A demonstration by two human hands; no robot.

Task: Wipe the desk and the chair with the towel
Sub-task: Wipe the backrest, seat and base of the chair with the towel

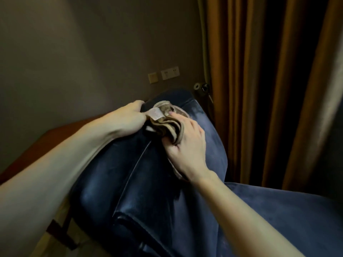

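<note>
Wiping the chair with the towel, both hands on the cloth.
We had the bunched towel on the chair's upper edge: our left hand pinched its labelled end, our right hand curled round its folds. We judged the chair part-wiped at most; whether the table at the left was done, we could not tell.

Blue chair w/ towel on top.

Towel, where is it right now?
In the head view, the tan towel sits bunched on top of the blue chair near the picture's middle, between the left hand and the right hand, which grips it.
</note>
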